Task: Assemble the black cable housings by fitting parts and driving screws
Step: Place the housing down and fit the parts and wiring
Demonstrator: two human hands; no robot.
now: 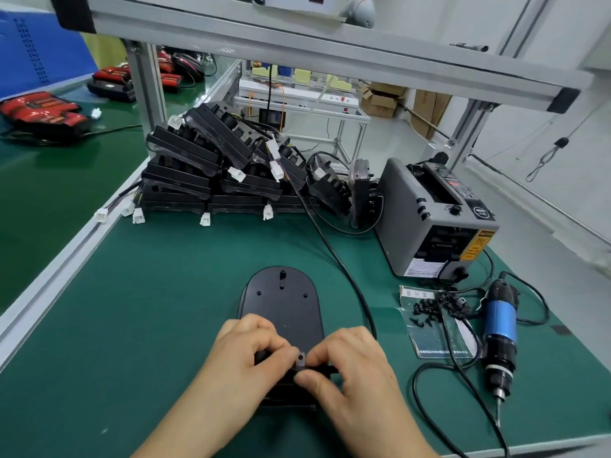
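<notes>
My left hand point(249, 357) and right hand point(352, 368) both pinch a small black clip point(301, 359) at the near end of the black housing point(281, 304) on the green surface point(132, 309).

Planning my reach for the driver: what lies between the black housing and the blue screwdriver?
Head view: a black cable, then a clear packet strewn with small black screws, beside the screwdriver.

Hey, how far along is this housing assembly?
Done: unclear; a pile of housings sits at the back. In hand: left hand and right hand pinch a small clip at the oval housing. Left: driving screws; the screwdriver lies untouched, screws loose on their bag.
</notes>
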